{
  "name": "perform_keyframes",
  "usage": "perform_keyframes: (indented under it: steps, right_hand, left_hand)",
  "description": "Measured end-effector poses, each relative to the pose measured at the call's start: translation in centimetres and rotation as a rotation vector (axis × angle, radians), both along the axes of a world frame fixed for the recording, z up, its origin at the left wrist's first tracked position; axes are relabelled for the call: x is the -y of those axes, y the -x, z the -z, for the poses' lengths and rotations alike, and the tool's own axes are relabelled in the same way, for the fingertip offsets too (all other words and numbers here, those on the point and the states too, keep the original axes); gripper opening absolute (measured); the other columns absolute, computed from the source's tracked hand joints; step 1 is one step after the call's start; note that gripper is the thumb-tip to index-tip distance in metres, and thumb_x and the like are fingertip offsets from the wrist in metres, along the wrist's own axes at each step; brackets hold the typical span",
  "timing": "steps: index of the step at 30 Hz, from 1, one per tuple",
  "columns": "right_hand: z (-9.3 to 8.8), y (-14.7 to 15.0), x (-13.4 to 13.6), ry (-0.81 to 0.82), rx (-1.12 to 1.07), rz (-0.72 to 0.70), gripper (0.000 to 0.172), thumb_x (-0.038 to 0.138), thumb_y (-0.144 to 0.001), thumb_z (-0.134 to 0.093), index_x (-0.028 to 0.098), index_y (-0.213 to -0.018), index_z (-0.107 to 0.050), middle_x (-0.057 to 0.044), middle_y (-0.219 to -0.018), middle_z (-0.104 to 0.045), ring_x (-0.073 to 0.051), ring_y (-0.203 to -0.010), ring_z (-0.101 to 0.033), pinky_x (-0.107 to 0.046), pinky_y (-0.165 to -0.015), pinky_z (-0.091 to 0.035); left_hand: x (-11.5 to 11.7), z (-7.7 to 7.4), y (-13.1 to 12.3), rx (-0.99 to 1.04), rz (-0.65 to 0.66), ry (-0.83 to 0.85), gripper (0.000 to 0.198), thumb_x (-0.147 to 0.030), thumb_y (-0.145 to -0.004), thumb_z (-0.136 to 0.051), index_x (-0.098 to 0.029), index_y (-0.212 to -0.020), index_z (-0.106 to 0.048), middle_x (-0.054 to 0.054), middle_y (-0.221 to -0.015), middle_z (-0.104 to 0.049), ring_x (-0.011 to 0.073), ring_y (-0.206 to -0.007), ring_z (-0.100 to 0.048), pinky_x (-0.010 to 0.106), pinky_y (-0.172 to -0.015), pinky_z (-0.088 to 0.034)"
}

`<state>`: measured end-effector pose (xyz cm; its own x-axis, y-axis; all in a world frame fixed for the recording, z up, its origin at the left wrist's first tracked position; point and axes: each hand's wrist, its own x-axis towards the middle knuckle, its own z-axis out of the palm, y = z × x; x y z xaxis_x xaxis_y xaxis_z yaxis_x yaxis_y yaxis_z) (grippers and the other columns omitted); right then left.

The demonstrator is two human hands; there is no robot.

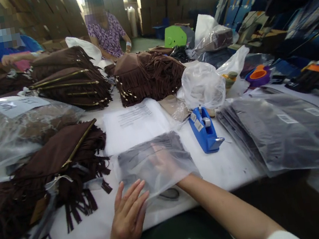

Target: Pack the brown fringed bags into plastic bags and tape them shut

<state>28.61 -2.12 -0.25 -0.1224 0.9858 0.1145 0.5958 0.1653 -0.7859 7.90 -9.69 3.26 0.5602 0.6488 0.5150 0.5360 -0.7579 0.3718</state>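
Observation:
Before me on the white table lies a clear plastic bag (155,185) with a dark, flat item (135,160) inside; its fringed far edge shows through the film. My right hand (164,159) reaches into the bag's near end, blurred by the plastic, fingers stretched out over the dark item. At the bag's near left edge rests my left hand (129,214), palm down, fingers extended and holding nothing. A dark loop (168,194) shows by the bag's near edge. Just beyond lies a white plastic sheet (135,119) with printed text.
Brown fringed bags with zippers (58,153) lie at left; more brown bags (146,75) are piled behind. A blue tape dispenser (206,132) stands to the right, beside a stack of plastic-wrapped dark items (277,128). Two people (107,34) work across the table.

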Motion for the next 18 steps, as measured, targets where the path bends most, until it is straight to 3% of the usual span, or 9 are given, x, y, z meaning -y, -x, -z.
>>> perform_keyframes:
  steps: [3, 5, 8, 10, 14, 16, 18]
  right_hand:
    - [1.3, -0.3, 2.8, -0.048, 0.083, -0.072, 0.07, 0.031, -0.076, -0.072, 0.017, -0.137, -0.042, -0.014, -0.148, -0.031, -0.04, -0.138, -0.015, -0.057, -0.112, -0.012]
    - [1.9, -0.3, 4.7, -0.06, 0.113, -0.157, 0.067, 0.029, -0.073, -0.074, 0.025, -0.134, -0.047, -0.008, -0.145, -0.04, -0.039, -0.137, -0.019, -0.054, -0.113, -0.006]
    - [2.5, -0.1, 5.1, -0.135, 0.235, -0.305, 0.051, 0.016, -0.088, -0.056, 0.035, -0.134, -0.046, 0.001, -0.141, -0.045, -0.033, -0.135, -0.029, -0.054, -0.113, -0.009]
    - [2.8, -0.2, 3.9, -0.186, 0.327, -0.384, 0.052, 0.011, -0.091, -0.048, 0.033, -0.137, -0.041, 0.0, -0.143, -0.043, -0.031, -0.135, -0.031, -0.056, -0.112, -0.015]
    - [3.8, -1.5, 2.6, -0.198, 0.383, -0.461, 0.047, 0.017, -0.093, -0.046, 0.027, -0.139, -0.039, -0.004, -0.145, -0.039, -0.032, -0.136, -0.028, -0.059, -0.11, -0.018]
    - [4.3, -3.2, 4.0, -0.2, 0.416, -0.515, 0.05, 0.016, -0.094, -0.043, 0.027, -0.142, -0.034, -0.003, -0.148, -0.034, -0.03, -0.139, -0.021, -0.057, -0.112, -0.016]
    - [4.5, -5.6, 6.8, -0.188, 0.447, -0.565, 0.056, 0.013, -0.092, -0.043, 0.028, -0.144, -0.029, -0.001, -0.15, -0.029, -0.028, -0.14, -0.018, -0.054, -0.113, -0.016]
  left_hand:
    - [1.1, 1.9, 1.6, -0.084, -0.007, 0.043, 0.052, 0.0, -0.084, -0.045, -0.017, -0.133, -0.044, 0.014, -0.142, -0.043, 0.0297, -0.133, -0.036, 0.059, -0.11, -0.026]
    - [1.8, 3.2, 2.7, -0.121, -0.028, 0.06, 0.058, 0.002, -0.085, -0.036, -0.02, -0.138, -0.038, 0.012, -0.143, -0.041, 0.0279, -0.134, -0.034, 0.058, -0.111, -0.023]
    - [2.5, 4.4, 4.0, -0.19, -0.025, 0.034, 0.063, 0.003, -0.085, -0.028, -0.022, -0.143, -0.03, 0.009, -0.14, -0.046, 0.0226, -0.133, -0.037, 0.054, -0.114, -0.019]
    - [2.5, 4.7, 4.8, -0.272, -0.004, -0.007, 0.064, 0.004, -0.084, -0.025, -0.021, -0.143, -0.029, 0.008, -0.138, -0.049, 0.0203, -0.132, -0.039, 0.051, -0.115, -0.017]
    - [2.1, 4.5, 6.2, -0.506, 0.084, -0.085, 0.065, 0.005, -0.082, -0.024, -0.019, -0.142, -0.032, 0.004, -0.142, -0.044, 0.0168, -0.134, -0.035, 0.044, -0.118, -0.008]
    - [1.8, 4.7, 6.7, -0.589, 0.128, -0.085, 0.061, 0.0, -0.085, -0.028, -0.02, -0.142, -0.032, 0.002, -0.145, -0.04, 0.0156, -0.135, -0.033, 0.041, -0.118, -0.004]
    - [1.5, 5.1, 7.0, -0.617, 0.162, -0.053, 0.058, -0.005, -0.087, -0.032, -0.021, -0.143, -0.03, 0.0, -0.146, -0.036, 0.015, -0.135, -0.033, 0.038, -0.118, -0.01]
